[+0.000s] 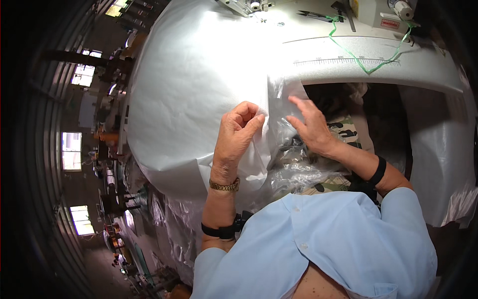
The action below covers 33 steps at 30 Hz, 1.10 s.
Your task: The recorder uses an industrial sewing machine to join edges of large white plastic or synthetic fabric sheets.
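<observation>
1. Around the far left lies a dim workshop with bright windows (72, 149), curved by the lens; the objects along it are too small to make out.
2. The pale bench (433, 62) spans the upper right, a printed measuring scale along its near side and a dark opening below its edge.
3. The white sheet (174, 99) covers the left part of the bench, bulging and creased where it drapes toward the person; its right edge runs beside the left hand (234, 132).
4. The person wears a light blue shirt (343, 234), filling the lower middle.
5. At the far right a grey sheet (440, 154) hangs beneath the bench.
6. Crumpled clear film (298, 167) lies over the lap, between the hands and the shirt; camouflage cloth (343, 130) shows beside it.
7. A light-coloured machine housing (373, 15) with a knob stands at the top right; a metal machine part (244, 6) sits at the top centre.
8. The left hand is curled, its grip pinching the white sheet near its right edge between thumb and forefinger.
9. The right hand (314, 127) is held above the clear film, its grip spread, thumb apart from the fingers; whether it touches the film cannot be told.
10. A green cord (367, 71) loops down over the bench's scale.
11. Dark slim tools (316, 16) lie near the housing.
12. Black bands (378, 171) circle both arms, and a gold-coloured watch (224, 186) sits on the left wrist.
</observation>
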### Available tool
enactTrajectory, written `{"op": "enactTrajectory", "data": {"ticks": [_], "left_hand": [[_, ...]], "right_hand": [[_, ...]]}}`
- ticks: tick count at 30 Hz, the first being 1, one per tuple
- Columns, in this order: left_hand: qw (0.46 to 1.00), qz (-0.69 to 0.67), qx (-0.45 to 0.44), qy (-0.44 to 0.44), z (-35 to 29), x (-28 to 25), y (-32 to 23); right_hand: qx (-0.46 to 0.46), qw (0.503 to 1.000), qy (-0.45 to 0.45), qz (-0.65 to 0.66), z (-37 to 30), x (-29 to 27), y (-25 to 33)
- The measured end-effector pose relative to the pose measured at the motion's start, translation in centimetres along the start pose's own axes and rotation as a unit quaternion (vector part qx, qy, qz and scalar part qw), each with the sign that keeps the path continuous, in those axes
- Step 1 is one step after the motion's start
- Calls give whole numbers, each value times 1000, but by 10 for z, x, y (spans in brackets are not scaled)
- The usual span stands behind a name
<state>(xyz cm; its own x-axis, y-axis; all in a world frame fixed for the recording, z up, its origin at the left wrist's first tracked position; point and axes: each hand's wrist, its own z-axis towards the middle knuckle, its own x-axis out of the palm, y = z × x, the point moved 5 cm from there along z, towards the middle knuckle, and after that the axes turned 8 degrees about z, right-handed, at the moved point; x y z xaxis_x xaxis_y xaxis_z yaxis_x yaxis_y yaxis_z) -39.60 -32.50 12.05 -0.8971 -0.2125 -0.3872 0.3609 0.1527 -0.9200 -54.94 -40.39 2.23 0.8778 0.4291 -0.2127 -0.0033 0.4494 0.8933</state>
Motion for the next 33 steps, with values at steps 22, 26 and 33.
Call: {"op": "enactTrajectory", "data": {"ticks": [22, 26, 33], "left_hand": [[995, -77, -63, 8, -2, -5, 15], [994, -94, -62, -6, -2, -3, 21], [991, -95, -90, 40, -9, 5, 42]], "right_hand": [[271, 855, 210, 389, -11, 3, 32], [318, 803, 191, 466, -4, 14, 37], [273, 808, 150, 500, -12, 46, 36]]}}
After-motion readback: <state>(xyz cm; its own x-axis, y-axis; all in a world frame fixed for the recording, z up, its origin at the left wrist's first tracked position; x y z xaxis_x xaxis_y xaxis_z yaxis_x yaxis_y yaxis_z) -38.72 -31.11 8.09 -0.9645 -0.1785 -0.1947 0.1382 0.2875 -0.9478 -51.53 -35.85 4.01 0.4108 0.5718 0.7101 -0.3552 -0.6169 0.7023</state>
